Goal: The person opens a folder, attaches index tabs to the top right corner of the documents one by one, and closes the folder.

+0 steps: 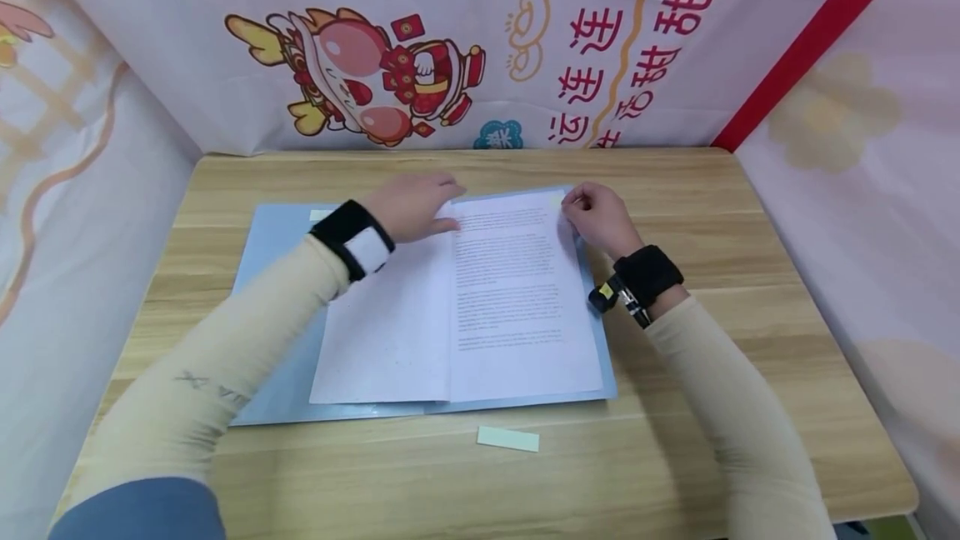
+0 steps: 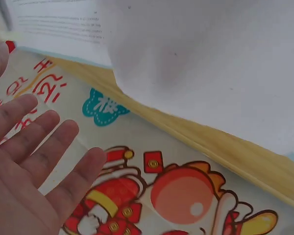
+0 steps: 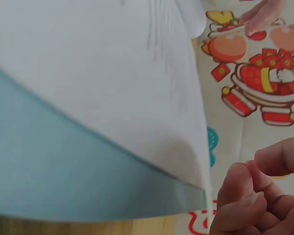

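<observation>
A light blue folder [image 1: 277, 273] lies spread on the wooden table, with white sheets inside. The printed page [image 1: 510, 290] is on the right, and a blank page [image 1: 386, 332] lies on the left. At the printed page's top right corner, the curled fingers of my right hand [image 1: 600, 215] pinch a narrow pale sticky note [image 3: 208, 208]. Its far part is hidden by the fingers. My left hand [image 1: 412, 207] hovers around the top of the fold between the pages. Its fingers [image 2: 59, 147] are spread and hold nothing.
Near the table's front lies a pale green sticky strip [image 1: 507, 438]. Another pale strip [image 1: 320, 215] shows at the folder's top left, beside my left wrist. A printed cloth [image 1: 480, 40] hangs right behind the wooden table [image 1: 720, 257].
</observation>
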### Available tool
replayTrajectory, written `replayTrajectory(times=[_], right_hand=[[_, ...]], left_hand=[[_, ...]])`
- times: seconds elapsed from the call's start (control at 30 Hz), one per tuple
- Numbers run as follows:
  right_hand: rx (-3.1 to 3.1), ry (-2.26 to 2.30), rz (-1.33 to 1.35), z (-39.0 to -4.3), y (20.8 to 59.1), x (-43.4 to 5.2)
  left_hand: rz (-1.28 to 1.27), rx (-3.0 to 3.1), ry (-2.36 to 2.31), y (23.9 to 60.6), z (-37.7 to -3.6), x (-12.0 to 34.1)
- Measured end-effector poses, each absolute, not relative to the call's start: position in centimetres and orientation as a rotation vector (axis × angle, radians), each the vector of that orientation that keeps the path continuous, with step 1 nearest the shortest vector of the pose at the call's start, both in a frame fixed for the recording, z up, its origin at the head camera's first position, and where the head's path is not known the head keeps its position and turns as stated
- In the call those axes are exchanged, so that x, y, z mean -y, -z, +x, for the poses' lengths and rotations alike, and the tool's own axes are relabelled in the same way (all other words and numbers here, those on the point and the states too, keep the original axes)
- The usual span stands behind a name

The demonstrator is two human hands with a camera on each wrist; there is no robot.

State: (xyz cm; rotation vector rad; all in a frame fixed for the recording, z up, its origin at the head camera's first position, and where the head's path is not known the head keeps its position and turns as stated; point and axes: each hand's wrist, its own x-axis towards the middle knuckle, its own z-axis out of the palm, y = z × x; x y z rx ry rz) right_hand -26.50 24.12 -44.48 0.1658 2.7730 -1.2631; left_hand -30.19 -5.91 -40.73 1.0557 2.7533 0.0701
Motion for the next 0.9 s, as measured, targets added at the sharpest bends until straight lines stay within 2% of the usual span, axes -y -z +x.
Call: replayTrajectory(times=[0.47,0.63,0.9], right_hand=[[-2.792,1.224,-0.312,-21.5,41.2,-20.5],[-2.765,1.190,-0.546,-19.3,40.5,-17.9],[-2.733,0.982,-0.884,-15.3,40.4,-12.7]], left_hand=[[0.796,-2.776,-0.276,41.5,-23.7,16.8],[0.671,-2.792,-0.352,41.8,-20.9,21.1],[0.668,-2.780,-0.342,43.0,-18.3,25.0]])
